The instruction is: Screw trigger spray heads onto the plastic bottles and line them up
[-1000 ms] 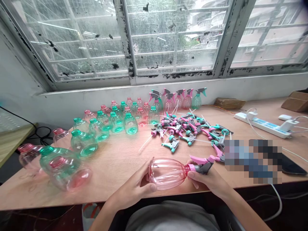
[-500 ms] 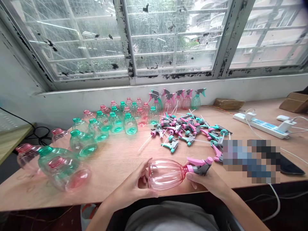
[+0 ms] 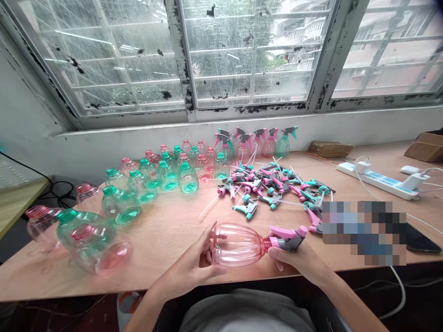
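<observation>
A clear pink spray bottle (image 3: 238, 246) lies sideways in front of me, held above the table's front edge. My left hand (image 3: 207, 258) curves around its base, thumb below and fingers on the far side. At the neck, my right hand (image 3: 289, 258) grips the pink and grey trigger spray head (image 3: 289, 240), thumb against the collar. The head sits on the bottle's mouth; the right fingers are partly hidden behind it. Just beyond the bottle lies a pile of loose trigger spray heads (image 3: 258, 182), pink, teal and grey, with thin white tubes.
Several open green bottles (image 3: 188, 177) and pink bottles (image 3: 88, 198) stand at the left. Spray bottles with heads fitted (image 3: 269, 145) line the wall. On the right are a power strip (image 3: 379, 180), a blurred-out patch over a dark flat device (image 3: 424, 240), and cardboard boxes (image 3: 330, 149).
The bottle's base end has risen slightly and the bottle looks turned about its length. My left fingers have shifted on the base; my right hand keeps its hold on the spray head.
</observation>
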The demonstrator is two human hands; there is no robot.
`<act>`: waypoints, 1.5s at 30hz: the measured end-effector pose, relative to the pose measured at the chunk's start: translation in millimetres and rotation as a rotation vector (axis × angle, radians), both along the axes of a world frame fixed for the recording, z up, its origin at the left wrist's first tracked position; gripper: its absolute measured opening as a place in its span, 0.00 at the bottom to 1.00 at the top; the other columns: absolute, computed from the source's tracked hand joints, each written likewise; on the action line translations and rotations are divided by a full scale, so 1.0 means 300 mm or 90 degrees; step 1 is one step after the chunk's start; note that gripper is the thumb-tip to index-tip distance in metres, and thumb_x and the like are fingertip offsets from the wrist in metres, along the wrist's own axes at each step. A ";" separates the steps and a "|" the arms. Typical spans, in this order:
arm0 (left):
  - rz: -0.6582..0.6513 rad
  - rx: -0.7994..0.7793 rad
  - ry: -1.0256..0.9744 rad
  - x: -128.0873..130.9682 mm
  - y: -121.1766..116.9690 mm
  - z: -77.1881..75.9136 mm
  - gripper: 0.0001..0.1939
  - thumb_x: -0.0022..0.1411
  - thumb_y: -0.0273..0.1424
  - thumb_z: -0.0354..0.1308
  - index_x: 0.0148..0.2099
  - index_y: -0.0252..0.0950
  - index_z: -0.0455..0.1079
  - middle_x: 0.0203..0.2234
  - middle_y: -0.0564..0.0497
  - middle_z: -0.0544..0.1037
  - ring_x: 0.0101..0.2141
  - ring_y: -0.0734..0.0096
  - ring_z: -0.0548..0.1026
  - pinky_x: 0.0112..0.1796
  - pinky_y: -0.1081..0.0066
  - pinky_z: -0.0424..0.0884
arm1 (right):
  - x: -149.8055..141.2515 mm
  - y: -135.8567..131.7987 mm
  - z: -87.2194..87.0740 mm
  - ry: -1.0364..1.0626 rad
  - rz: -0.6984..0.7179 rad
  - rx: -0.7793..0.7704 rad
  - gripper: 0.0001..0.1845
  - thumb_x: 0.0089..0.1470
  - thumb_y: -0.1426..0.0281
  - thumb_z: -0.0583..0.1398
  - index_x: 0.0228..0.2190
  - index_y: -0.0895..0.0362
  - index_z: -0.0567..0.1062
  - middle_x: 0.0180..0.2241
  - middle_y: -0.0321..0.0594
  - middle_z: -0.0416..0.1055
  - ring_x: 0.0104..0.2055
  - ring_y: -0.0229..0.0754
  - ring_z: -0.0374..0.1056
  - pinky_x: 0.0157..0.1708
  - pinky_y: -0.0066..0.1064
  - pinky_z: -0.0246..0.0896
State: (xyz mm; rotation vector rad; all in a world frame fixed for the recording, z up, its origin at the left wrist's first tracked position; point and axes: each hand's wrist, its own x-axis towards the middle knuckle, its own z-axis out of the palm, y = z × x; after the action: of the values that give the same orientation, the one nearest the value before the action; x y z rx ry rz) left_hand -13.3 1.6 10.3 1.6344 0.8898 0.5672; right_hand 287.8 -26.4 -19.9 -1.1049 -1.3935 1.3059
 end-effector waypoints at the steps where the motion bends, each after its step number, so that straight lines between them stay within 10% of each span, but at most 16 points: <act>1: 0.000 -0.007 0.005 0.002 -0.004 0.010 0.47 0.63 0.34 0.67 0.75 0.43 0.45 0.65 0.41 0.66 0.64 0.50 0.64 0.61 0.55 0.63 | 0.000 0.000 0.000 0.000 0.000 0.000 0.25 0.54 0.53 0.68 0.17 0.56 0.71 0.17 0.34 0.69 0.22 0.39 0.63 0.27 0.32 0.57; 22: -0.006 0.002 0.035 -0.001 -0.012 0.017 0.52 0.62 0.31 0.68 0.77 0.45 0.37 0.74 0.44 0.51 0.71 0.49 0.52 0.66 0.55 0.57 | 0.017 0.011 -0.009 -0.045 0.004 0.003 0.23 0.55 0.51 0.67 0.21 0.55 0.73 0.19 0.34 0.68 0.26 0.42 0.63 0.32 0.35 0.60; 31: 0.001 0.042 0.087 -0.014 -0.015 0.006 0.48 0.64 0.34 0.66 0.76 0.45 0.41 0.68 0.45 0.61 0.67 0.48 0.57 0.66 0.52 0.54 | 0.022 0.014 -0.034 0.034 -0.028 0.000 0.19 0.55 0.54 0.69 0.38 0.56 0.76 0.19 0.31 0.70 0.23 0.41 0.65 0.29 0.33 0.63; 45: -0.003 0.036 0.091 -0.012 -0.012 0.015 0.49 0.62 0.33 0.67 0.76 0.43 0.43 0.68 0.44 0.63 0.67 0.46 0.56 0.66 0.53 0.54 | 0.020 0.010 -0.026 0.024 -0.033 0.001 0.18 0.55 0.54 0.69 0.35 0.56 0.75 0.20 0.31 0.70 0.24 0.40 0.64 0.30 0.34 0.62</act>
State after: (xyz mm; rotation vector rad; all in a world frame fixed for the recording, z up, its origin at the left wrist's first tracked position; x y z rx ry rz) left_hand -16.9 -2.0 14.9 1.7455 0.9810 0.4802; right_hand 293.8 -23.5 -27.7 -1.1026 -1.3300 1.2826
